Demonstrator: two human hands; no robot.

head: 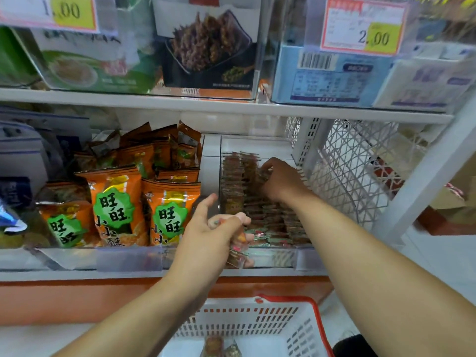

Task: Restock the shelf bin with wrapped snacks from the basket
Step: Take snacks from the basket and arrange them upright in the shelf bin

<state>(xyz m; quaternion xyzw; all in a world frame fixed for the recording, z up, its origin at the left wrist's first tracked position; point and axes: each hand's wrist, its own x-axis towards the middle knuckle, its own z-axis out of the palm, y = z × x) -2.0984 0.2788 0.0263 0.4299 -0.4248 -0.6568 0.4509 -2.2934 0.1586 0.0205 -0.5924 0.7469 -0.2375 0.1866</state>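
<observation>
A: Status on the clear shelf bin [260,256]?

B: It is being filled with wrapped snacks [268,215], packed in rows that are reaching nearly from the front wall to the back. Open room is being left only at the rear, behind the last row. The left wall is standing just beside the neighbouring bin; the right side is being bounded by a white perforated upright [306,143] and a wire mesh panel [360,163].

A: Hands?

B: The right hand [280,180] is being held deep in the bin, fingers curled onto the packets at the back rows; whether one is being pinched cannot be told. A small stack of wrapped snacks is being gripped by the left hand [213,228] at the bin's front edge, thumb over the top, index finger being held out straight.

A: Basket?

B: The white basket [247,320] with a red rim is being kept on the floor below the shelf lip. Two packets [221,347] are being seen on its bottom.

A: Readable text?

B: "旺旺" and "小小酥" are being shown on the orange bags [116,204] in the left bin. Yellow price tags are reading "1.00" [73,11] and "2.00" [381,37] on the upper shelf. Print on the snack wrappers is too small to be read.
</observation>
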